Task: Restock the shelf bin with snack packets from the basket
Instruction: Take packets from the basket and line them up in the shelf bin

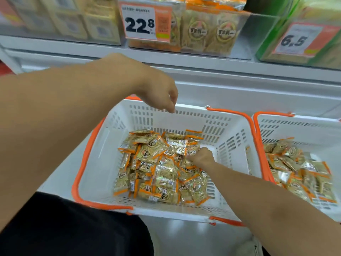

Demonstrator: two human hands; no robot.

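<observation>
Far left there's just the left arm coming in across the frame, with a black sleeve (pixel 73 228) or shirt below it. The left hand (pixel 162 95) hangs above the back rim of the basket (pixel 103 163), fingers loosely curled and pointing down – holding nothing as far as I can see, not touching the rim either.

The basket itself is white slotted plastic with orange handles, sitting low in front of the shelving. Inside it is a heap of snack packets (pixel 158 167) – clear wrappers with orange ends and a round logo, piled mostly toward the middle and right of the floor.

Moving right, the right hand (pixel 202 157) is down in the pile, fingers curled in among the packets at the heap's right edge. Looks like it's gripping some of them, though exactly how many is hidden under the hand.

Up top, the shelf bin (pixel 238 34) holds the same kind of packets standing upright, with a price tag (pixel 145 23) reading 22.8 on its front.

Further right a second basket (pixel 295 126), same style, sits just beside the first one with more packets in it. Above that, another tag (pixel 299 39) shows 6.5.
</observation>
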